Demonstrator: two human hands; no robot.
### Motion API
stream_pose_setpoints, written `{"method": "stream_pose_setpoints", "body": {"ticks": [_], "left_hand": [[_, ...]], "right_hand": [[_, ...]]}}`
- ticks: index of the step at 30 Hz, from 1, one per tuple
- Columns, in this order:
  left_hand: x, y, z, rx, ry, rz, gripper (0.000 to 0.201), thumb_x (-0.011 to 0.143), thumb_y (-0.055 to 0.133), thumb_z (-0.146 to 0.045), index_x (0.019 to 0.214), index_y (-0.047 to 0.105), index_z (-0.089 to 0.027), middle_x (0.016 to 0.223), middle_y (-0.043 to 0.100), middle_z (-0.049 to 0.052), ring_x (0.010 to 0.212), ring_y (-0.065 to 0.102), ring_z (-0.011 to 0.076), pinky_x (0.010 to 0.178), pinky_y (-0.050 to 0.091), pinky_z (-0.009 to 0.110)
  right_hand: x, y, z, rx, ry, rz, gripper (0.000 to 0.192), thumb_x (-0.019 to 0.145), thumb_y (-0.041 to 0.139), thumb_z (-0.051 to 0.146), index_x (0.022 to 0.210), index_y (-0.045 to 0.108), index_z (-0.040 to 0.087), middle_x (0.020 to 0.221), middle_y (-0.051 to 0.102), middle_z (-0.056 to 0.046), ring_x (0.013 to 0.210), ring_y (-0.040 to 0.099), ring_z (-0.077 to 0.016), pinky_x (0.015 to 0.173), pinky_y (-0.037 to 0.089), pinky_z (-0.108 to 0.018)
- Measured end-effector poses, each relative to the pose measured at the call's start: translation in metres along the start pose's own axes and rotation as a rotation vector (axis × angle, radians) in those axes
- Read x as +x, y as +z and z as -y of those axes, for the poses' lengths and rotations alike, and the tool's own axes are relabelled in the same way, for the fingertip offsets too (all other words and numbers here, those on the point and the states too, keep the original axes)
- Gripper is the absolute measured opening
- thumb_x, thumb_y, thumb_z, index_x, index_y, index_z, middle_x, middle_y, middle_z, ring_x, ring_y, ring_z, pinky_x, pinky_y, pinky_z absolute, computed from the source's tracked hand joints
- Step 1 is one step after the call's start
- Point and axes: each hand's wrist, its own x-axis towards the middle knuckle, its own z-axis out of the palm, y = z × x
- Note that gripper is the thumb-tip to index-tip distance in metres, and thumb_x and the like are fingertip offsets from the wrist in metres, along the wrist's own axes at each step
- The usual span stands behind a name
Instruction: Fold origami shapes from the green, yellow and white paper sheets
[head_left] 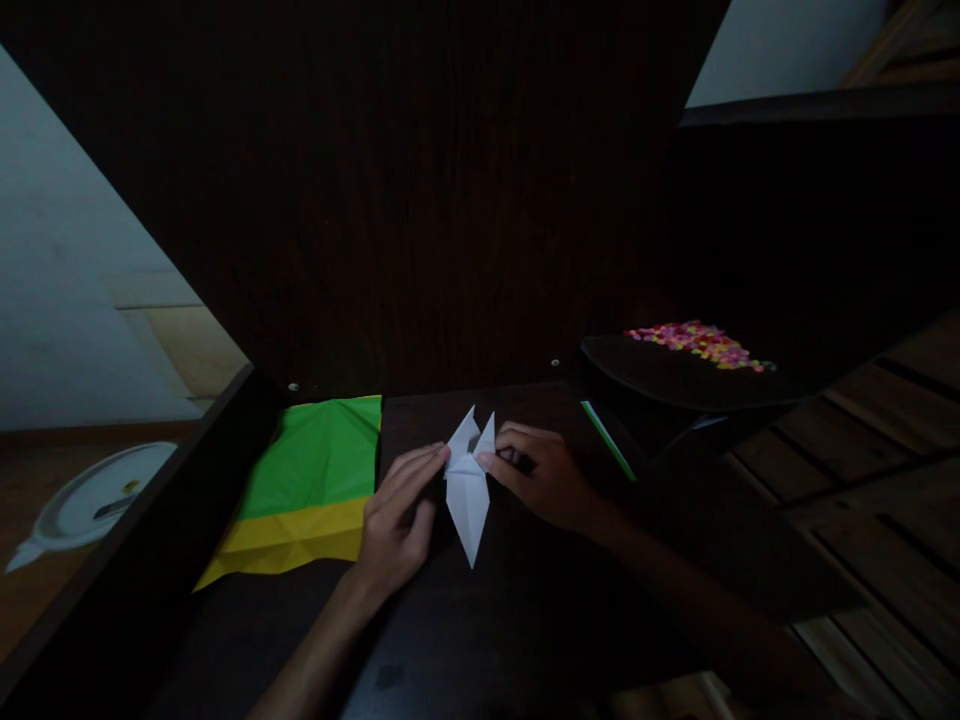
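Taking the folded white paper (pixel 469 505) as the clock's centre, a pale wall (pixel 60 250) stands at 10 o'clock. Below it, at 9, a white tray (pixel 82 490) sits on the floor with a dark item (pixel 116 506) and a small yellow piece (pixel 130 487) on it, both too small to name. A tan patch (pixel 191 345) marks the wall near 10, just past the table's dark side board (pixel 135 565). Inside that board, between 9 and 10, lies creased green paper (pixel 322 450) with a yellow band (pixel 292 538) along its near edge; whether that is a separate sheet, I cannot tell.

The left hand (pixel 401 515) comes from 8 o'clock, loosely open, fingertips touching the white paper's left edge, thumb apart from it. The white paper lies on the dark tabletop (pixel 420 640), two points toward 12 and one long tip toward 6. At 3, the right hand (pixel 544 475) pinches its right side, thumb on top, other fingers curled.

Farther right, between 2 and 3, is a thin green-and-white strip (pixel 611 443). At 2, small colourful bits (pixel 701 343) are heaped on a dark rounded surface (pixel 622 368). Wooden slats (pixel 885 450) spread at 3.
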Motion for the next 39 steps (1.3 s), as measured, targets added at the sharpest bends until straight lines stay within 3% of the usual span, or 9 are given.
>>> {"method": "stream_pose_setpoints", "body": {"ticks": [5, 7, 11, 14, 18, 21, 27, 33, 39], "left_hand": [[0.004, -0.005, -0.005, -0.045, -0.215, -0.115, 0.025, 0.089, 0.062, -0.012, 0.11, 0.071, -0.023, 0.102, 0.075, 0.005, 0.092, 0.07, 0.02, 0.083, 0.056, 0.034], [0.007, -0.007, -0.007, -0.056, -0.272, -0.152, 0.025, 0.084, 0.072, -0.018, 0.109, 0.07, -0.022, 0.094, 0.075, 0.004, 0.083, 0.07, 0.0184, 0.077, 0.056, 0.032], [0.015, -0.009, -0.01, -0.052, -0.216, -0.108, 0.032, 0.078, 0.08, -0.023, 0.109, 0.071, -0.022, 0.088, 0.072, 0.003, 0.076, 0.066, 0.0167, 0.067, 0.054, 0.029], [0.02, -0.007, -0.015, -0.033, -0.177, -0.104, 0.019, 0.079, 0.078, -0.022, 0.097, 0.073, -0.02, 0.086, 0.071, 0.003, 0.077, 0.066, 0.0173, 0.067, 0.054, 0.029], [0.021, 0.001, -0.02, 0.04, -0.217, -0.195, 0.003, 0.083, 0.072, -0.021, 0.083, 0.07, -0.019, 0.082, 0.069, 0.003, 0.078, 0.065, 0.0179, 0.071, 0.053, 0.032], [0.02, 0.008, -0.02, 0.061, -0.36, -0.259, 0.006, 0.085, 0.07, -0.025, 0.085, 0.067, -0.019, 0.083, 0.066, 0.002, 0.078, 0.065, 0.0179, 0.071, 0.053, 0.032], [0.022, 0.016, -0.022, -0.164, -0.645, -0.34, 0.025, 0.082, 0.07, -0.034, 0.1, 0.061, -0.019, 0.089, 0.069, 0.004, 0.078, 0.068, 0.0178, 0.068, 0.055, 0.03], [0.024, 0.021, -0.022, -0.4, -0.761, -0.412, 0.03, 0.079, 0.074, -0.037, 0.099, 0.061, -0.019, 0.089, 0.073, 0.005, 0.081, 0.069, 0.0183, 0.072, 0.055, 0.029], [0.02, 0.026, -0.016, -0.582, -0.779, -0.489, 0.025, 0.081, 0.073, -0.033, 0.098, 0.062, -0.019, 0.092, 0.074, 0.005, 0.083, 0.069, 0.0171, 0.074, 0.054, 0.028]], "right_hand": [[0.003, 0.0, 0.004, -0.054, -0.081, 0.069, 0.025, 0.095, 0.058, 0.026, 0.071, 0.058, 0.018, 0.069, 0.055, 0.001, 0.062, 0.052, -0.0114, 0.06, 0.043, -0.024], [0.003, 0.001, 0.004, -0.064, -0.115, 0.09, 0.025, 0.095, 0.058, 0.028, 0.072, 0.059, 0.018, 0.07, 0.056, 0.001, 0.062, 0.054, -0.0117, 0.059, 0.043, -0.024], [0.0, 0.003, 0.002, -0.045, -0.194, 0.114, 0.021, 0.097, 0.057, 0.028, 0.08, 0.064, 0.017, 0.08, 0.064, -0.003, 0.07, 0.061, -0.0131, 0.064, 0.049, -0.025], [-0.003, 0.004, 0.001, -0.082, -0.27, 0.096, 0.016, 0.098, 0.056, 0.025, 0.09, 0.068, 0.017, 0.084, 0.067, -0.005, 0.073, 0.064, -0.0134, 0.066, 0.051, -0.025], [-0.007, 0.005, 0.002, -0.213, -0.367, 0.017, 0.015, 0.098, 0.055, 0.021, 0.096, 0.069, 0.017, 0.084, 0.069, -0.005, 0.072, 0.065, -0.0128, 0.064, 0.052, -0.024], [-0.009, 0.004, 0.001, -0.281, -0.407, -0.038, 0.016, 0.098, 0.054, 0.019, 0.101, 0.069, 0.018, 0.084, 0.069, -0.004, 0.07, 0.065, -0.0126, 0.062, 0.052, -0.024], [-0.013, 0.003, 0.0, -0.293, -0.414, -0.097, 0.018, 0.097, 0.052, 0.014, 0.106, 0.067, 0.02, 0.085, 0.07, -0.004, 0.072, 0.067, -0.0126, 0.063, 0.053, -0.023], [-0.016, 0.001, -0.002, -0.232, -0.381, -0.137, 0.023, 0.095, 0.054, 0.013, 0.111, 0.067, 0.022, 0.091, 0.071, -0.005, 0.075, 0.069, -0.0139, 0.064, 0.056, -0.024], [-0.017, 0.003, -0.004, -0.16, -0.285, -0.199, 0.021, 0.093, 0.059, 0.015, 0.106, 0.071, 0.025, 0.091, 0.072, -0.005, 0.078, 0.07, -0.0158, 0.066, 0.058, -0.028]]}}
